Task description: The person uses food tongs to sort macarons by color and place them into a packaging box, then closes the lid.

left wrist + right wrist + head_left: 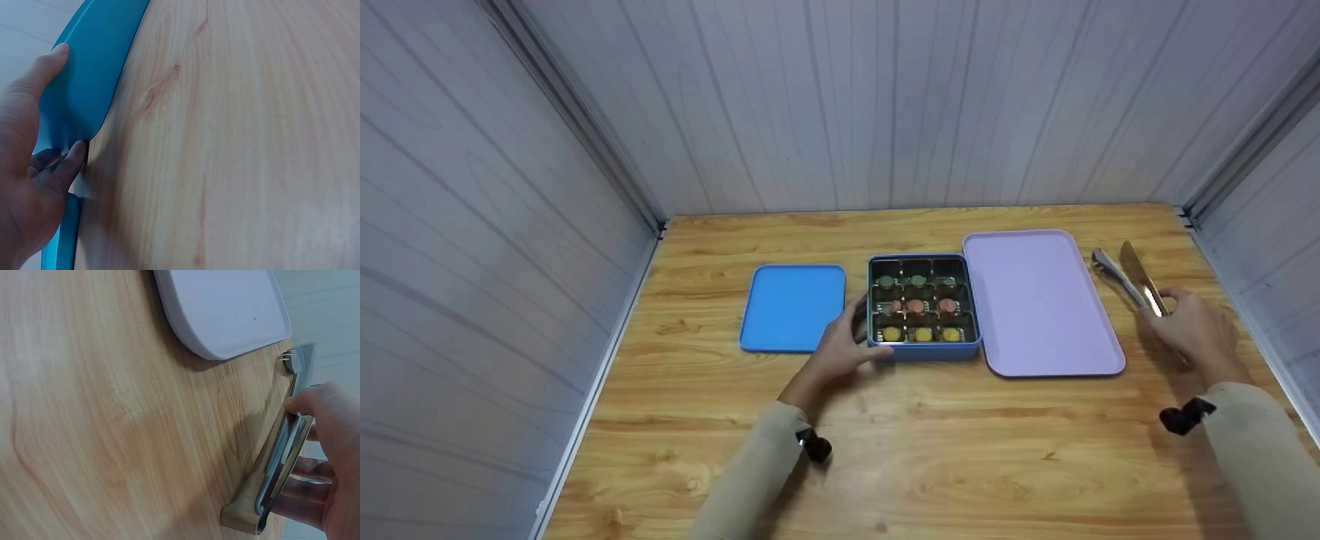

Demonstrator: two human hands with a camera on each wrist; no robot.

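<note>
the left hand [840, 352] rests its grip against the blue tin [924, 309] at the tin's 8 o'clock corner, thumb and fingers curled round the wall. the tin sits mid-desk [885, 450], round sweets in its compartments. its blue lid [793, 307] lies at 9 o'clock, a lilac tray [1039, 300] touching at 3 o'clock. past the tray, the right hand [1196, 326] pinches metal tongs [1125, 277] lying on the desk.

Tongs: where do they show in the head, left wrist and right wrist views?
Head: tongs at right, beside the pink tray, under the right hand.
Left wrist: not in it.
Right wrist: tongs lower right, gripped by the right hand.
Shared landmark: pink tray, upper middle in the right wrist view.
</note>
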